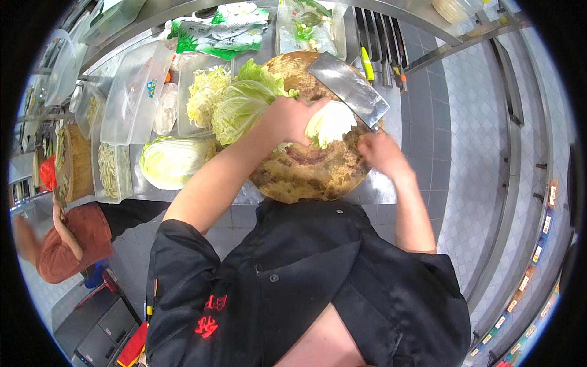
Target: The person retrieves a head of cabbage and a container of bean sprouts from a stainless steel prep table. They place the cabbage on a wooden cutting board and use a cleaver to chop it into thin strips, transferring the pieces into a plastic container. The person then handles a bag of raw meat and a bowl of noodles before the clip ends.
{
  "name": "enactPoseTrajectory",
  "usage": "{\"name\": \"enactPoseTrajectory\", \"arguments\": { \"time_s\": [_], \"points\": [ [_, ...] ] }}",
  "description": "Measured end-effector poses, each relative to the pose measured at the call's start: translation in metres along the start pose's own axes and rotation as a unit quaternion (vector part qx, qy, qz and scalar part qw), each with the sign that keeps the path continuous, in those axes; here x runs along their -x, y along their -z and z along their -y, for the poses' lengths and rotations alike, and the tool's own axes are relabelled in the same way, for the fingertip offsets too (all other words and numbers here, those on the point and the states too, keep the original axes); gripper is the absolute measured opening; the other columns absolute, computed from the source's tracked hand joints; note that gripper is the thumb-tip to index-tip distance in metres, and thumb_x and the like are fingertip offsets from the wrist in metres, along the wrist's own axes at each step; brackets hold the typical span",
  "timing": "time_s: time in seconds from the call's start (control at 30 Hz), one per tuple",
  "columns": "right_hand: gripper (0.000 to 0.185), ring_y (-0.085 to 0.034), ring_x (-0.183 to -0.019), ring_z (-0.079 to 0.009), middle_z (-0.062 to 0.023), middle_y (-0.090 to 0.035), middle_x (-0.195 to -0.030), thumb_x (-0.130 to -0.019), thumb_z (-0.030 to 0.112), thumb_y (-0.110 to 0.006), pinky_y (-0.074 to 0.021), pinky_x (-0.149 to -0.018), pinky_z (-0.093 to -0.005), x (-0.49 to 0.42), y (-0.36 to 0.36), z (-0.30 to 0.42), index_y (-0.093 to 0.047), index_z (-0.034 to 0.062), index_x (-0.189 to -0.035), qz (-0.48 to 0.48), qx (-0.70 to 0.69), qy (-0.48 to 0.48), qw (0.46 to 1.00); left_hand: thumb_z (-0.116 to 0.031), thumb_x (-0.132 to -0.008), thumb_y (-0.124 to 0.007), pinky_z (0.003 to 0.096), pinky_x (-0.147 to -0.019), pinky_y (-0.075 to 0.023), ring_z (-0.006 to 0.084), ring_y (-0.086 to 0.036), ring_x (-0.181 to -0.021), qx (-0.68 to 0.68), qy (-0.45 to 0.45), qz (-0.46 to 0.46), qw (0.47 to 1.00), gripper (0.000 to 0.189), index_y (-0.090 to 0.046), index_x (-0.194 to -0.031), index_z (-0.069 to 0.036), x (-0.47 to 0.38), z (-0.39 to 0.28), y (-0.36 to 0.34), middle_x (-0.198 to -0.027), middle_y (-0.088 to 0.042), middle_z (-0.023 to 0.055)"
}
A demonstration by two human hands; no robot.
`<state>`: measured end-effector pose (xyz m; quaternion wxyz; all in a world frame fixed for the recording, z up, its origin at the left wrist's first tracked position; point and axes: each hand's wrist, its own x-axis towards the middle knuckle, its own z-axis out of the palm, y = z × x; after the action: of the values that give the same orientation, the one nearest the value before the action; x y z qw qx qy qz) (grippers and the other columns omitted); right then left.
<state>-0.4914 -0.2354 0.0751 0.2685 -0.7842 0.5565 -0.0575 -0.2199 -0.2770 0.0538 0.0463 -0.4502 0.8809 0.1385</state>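
My left hand (296, 120) grips a napa cabbage on the round wooden chopping block (316, 176), thumb and fingers spread around it. Its pale stem end (333, 123) shows to the right of the hand, and green frilly leaves (243, 103) spread to the left. A broad metal cleaver (351, 89) lies flat across the block's far right, blade tip pointing away. Close to its handle end is my right hand (384, 153), fingers curled and blurred; whether they hold the handle is hidden. Another whole napa cabbage (172, 161) rests on the metal table left of the block.
Shredded cabbage (206, 94) fills a plastic tub behind the whole cabbage. Several knives (378, 36) hang at the far right edge, beside a yellow-handled tool (367, 64). Plastic bags (220, 32) and a tub (312, 27) stand at the back. A co-worker (75, 241) stands at left.
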Motion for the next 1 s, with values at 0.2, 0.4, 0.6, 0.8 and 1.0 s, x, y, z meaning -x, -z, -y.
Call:
{"name": "enactPoseTrajectory", "arguments": {
  "time_s": [0.2, 0.4, 0.6, 0.8, 1.0],
  "points": [
    [0.048, -0.075, -0.091, -0.0320, -0.0219, -0.074, -0.107, -0.095, 0.010, -0.064, -0.0579, -0.082, -0.0389, -0.085, 0.059, 0.044, -0.056, 0.0016, -0.142, -0.211, -0.040, 0.071, 0.974, -0.038, -0.059, -0.094, 0.0505, -0.095, -0.0513, 0.0337, -0.052, -0.133, -0.033, 0.030, -0.082, 0.996, 0.123, -0.029, -0.163, -0.028, 0.030, -0.024, -0.020, -0.134, -0.057, 0.0163],
    [0.077, -0.070, -0.112, -0.0316, -0.0199, -0.069, -0.129, -0.089, 0.008, -0.070, -0.0566, -0.094, -0.0384, -0.038, 0.037, 0.005, -0.034, 0.0064, -0.158, -0.182, 0.009, 0.069, 0.981, -0.038, -0.062, -0.092, 0.0557, -0.101, -0.0462, 0.0335, -0.048, -0.137, -0.016, -0.033, -0.147, 0.989, 0.120, -0.029, -0.163, -0.030, 0.040, -0.009, -0.032, -0.138, -0.055, 0.0121],
    [0.101, -0.066, -0.111, -0.0398, -0.0221, -0.057, -0.135, -0.080, 0.010, -0.073, -0.0556, -0.092, -0.0483, 0.006, -0.012, -0.054, -0.017, 0.0131, -0.165, -0.076, -0.014, -0.108, 0.991, -0.029, -0.081, -0.080, 0.0572, -0.102, -0.0452, 0.0341, -0.047, -0.139, -0.060, -0.057, -0.081, 0.993, 0.097, -0.028, -0.163, -0.032, 0.033, 0.003, -0.037, -0.142, -0.053, 0.0141],
    [0.090, -0.071, -0.082, -0.0350, -0.0145, -0.069, -0.088, -0.082, 0.009, -0.064, -0.0574, -0.079, -0.0461, -0.005, 0.025, -0.049, -0.026, 0.0177, -0.163, -0.083, -0.018, -0.083, 0.993, -0.006, -0.093, -0.059, 0.0585, -0.102, -0.0452, 0.0372, -0.051, -0.134, -0.085, 0.037, -0.092, 0.991, 0.087, -0.018, -0.166, -0.030, 0.027, -0.017, -0.038, -0.143, -0.051, 0.0188],
    [0.060, -0.058, -0.060, -0.0154, -0.0031, -0.056, -0.066, -0.093, 0.016, -0.063, -0.0513, -0.064, -0.0334, 0.006, 0.051, -0.061, -0.051, 0.0127, -0.152, -0.029, -0.206, -0.136, 0.969, -0.009, -0.093, -0.061, 0.0619, -0.100, -0.0454, 0.0482, -0.048, -0.135, -0.056, 0.319, -0.094, 0.941, 0.092, -0.008, -0.167, -0.022, -0.023, -0.074, -0.050, -0.146, -0.046, 0.0272]
  ]
}}
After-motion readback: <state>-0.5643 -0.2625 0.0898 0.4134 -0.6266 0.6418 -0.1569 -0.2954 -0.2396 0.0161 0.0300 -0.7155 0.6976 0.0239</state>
